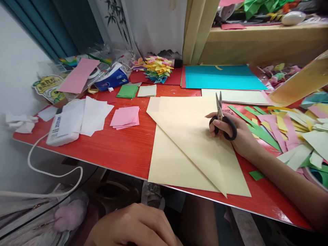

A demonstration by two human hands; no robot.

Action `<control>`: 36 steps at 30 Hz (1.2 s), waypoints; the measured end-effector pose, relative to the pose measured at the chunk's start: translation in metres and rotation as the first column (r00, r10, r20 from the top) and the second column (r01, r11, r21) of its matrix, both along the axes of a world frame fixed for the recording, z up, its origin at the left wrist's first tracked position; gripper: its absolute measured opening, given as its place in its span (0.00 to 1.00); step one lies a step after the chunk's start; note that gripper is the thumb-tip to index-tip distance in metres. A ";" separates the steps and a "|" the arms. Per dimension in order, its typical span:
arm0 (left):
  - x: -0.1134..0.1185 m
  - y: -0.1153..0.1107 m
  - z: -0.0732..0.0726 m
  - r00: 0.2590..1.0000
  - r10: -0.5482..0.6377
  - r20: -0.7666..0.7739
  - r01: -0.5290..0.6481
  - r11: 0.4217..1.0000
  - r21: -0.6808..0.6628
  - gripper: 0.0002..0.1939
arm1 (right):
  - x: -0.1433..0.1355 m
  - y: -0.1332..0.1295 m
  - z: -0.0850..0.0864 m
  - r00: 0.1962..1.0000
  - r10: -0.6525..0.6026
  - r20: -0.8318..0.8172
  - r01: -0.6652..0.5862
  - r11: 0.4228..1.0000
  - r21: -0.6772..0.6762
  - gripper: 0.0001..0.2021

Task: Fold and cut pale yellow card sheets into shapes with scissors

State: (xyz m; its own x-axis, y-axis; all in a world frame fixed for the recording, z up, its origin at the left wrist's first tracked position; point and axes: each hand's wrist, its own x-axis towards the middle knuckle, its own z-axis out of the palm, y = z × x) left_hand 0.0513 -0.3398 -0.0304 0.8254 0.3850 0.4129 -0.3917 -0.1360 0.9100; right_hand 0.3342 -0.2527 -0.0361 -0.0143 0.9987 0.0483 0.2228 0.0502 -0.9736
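Observation:
Black-handled scissors (219, 112) are in my right hand (232, 131), blades pointing up and away, fingers closed around the loops. This hand rests over the right side of a large pale yellow paper sheet (164, 164). Another pale yellow layer, or a fold of the same paper, lies on it with a slanting edge (189, 136); I cannot tell which. At the bottom of the view, below the table edge, my left hand (135, 225) shows its back and bent knuckles. Its fingertips are out of sight.
Pink (125, 117), green (127, 91) and cream (147, 90) paper squares lie left on the red table (102, 147). A blue sheet (220, 77) and a multicoloured folded-paper piece (158, 68) are behind. Paper scraps (284, 126) cover the right; a white cable (57, 174) hangs left.

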 end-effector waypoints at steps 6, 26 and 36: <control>0.002 -0.004 -0.008 1.000 0.013 0.003 -0.013 0.999 -0.050 0.15 | 0.000 0.000 0.000 1.000 0.011 -0.005 -0.012 1.000 -0.004 0.13; -0.011 -0.004 -0.001 0.962 0.203 -0.185 -0.155 0.957 0.244 0.16 | 0.001 0.000 0.002 1.000 0.023 0.001 -0.023 1.000 -0.011 0.10; -0.021 -0.002 0.013 0.931 0.235 -0.279 -0.131 0.929 0.346 0.14 | 0.001 -0.001 0.001 0.999 0.021 -0.027 -0.021 1.000 -0.013 0.10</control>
